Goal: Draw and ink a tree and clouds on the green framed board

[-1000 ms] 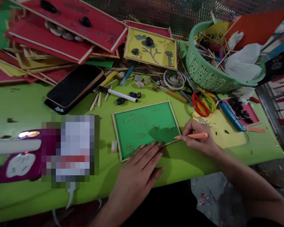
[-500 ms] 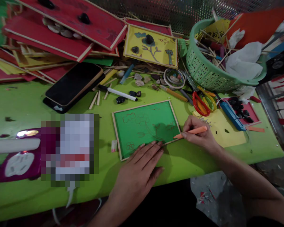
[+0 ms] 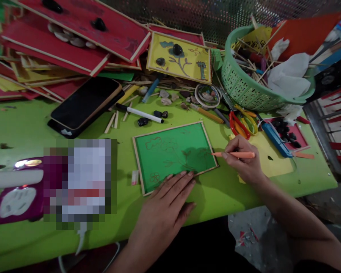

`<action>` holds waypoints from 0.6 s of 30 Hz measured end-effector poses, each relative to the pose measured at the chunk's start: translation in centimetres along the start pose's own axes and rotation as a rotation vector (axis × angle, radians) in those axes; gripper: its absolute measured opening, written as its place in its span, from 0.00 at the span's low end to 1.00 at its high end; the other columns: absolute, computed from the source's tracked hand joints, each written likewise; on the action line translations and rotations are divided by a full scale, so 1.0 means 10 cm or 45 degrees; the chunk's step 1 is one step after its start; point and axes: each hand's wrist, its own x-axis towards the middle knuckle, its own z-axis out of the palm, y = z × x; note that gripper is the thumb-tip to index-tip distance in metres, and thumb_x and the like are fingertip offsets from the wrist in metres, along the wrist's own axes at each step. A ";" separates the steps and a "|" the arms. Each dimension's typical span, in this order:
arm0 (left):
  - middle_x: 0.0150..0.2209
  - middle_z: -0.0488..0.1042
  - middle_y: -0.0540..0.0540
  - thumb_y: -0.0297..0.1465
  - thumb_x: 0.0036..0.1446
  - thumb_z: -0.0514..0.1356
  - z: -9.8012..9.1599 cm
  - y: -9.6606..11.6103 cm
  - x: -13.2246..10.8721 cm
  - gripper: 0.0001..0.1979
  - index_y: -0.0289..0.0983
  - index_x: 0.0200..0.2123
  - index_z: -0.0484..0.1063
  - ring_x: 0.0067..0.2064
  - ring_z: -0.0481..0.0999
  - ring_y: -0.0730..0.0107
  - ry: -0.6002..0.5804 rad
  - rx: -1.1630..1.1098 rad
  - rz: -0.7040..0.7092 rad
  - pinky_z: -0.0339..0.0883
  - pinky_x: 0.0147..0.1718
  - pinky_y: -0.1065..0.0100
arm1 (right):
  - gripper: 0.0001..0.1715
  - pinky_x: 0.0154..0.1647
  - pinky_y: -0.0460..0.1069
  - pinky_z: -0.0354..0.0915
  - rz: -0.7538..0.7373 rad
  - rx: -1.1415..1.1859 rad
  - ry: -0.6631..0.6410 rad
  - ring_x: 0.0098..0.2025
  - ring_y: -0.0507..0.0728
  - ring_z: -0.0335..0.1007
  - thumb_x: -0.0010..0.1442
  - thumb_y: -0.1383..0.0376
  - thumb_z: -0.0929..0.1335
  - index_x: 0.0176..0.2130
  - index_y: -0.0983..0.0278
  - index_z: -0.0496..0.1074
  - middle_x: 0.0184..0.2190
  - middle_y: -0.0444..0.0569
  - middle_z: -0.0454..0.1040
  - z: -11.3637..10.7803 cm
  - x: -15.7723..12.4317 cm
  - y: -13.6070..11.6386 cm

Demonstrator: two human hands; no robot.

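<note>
A green framed card (image 3: 174,153) with faint line drawings lies on the lime-green table (image 3: 31,125). My left hand (image 3: 166,206) lies flat, fingers stretched out, with the fingertips pressing the card's near edge. My right hand (image 3: 244,161) is closed round an orange pen (image 3: 235,154), held nearly level, its tip at the card's right edge.
A black phone (image 3: 83,104) and a white marker (image 3: 139,112) lie behind the card with dark pebbles (image 3: 143,121). Scissors (image 3: 241,123), a blue cutter (image 3: 274,138), a green basket (image 3: 252,85) of sticks and paper stand right. Red and yellow framed cards (image 3: 179,57) pile at the back.
My right hand has lifted and drawn slightly right; the pen tip went from the card's lower right corner up to its right edge. My left hand stays put.
</note>
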 end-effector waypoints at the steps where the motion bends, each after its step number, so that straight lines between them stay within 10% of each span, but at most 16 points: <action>1: 0.63 0.74 0.42 0.31 0.71 0.55 0.00 0.00 0.00 0.19 0.33 0.62 0.69 0.62 0.74 0.58 -0.002 0.001 0.003 0.74 0.59 0.51 | 0.09 0.21 0.46 0.53 0.000 -0.006 0.002 0.20 0.49 0.58 0.55 0.67 0.71 0.27 0.60 0.66 0.20 0.38 0.67 0.00 0.00 -0.01; 18: 0.62 0.74 0.41 0.31 0.71 0.54 0.00 0.00 -0.01 0.19 0.33 0.62 0.69 0.62 0.75 0.57 0.000 -0.009 0.006 0.75 0.58 0.50 | 0.10 0.23 0.47 0.54 0.033 -0.061 -0.037 0.22 0.49 0.59 0.57 0.64 0.71 0.27 0.60 0.67 0.21 0.39 0.68 0.02 0.01 -0.01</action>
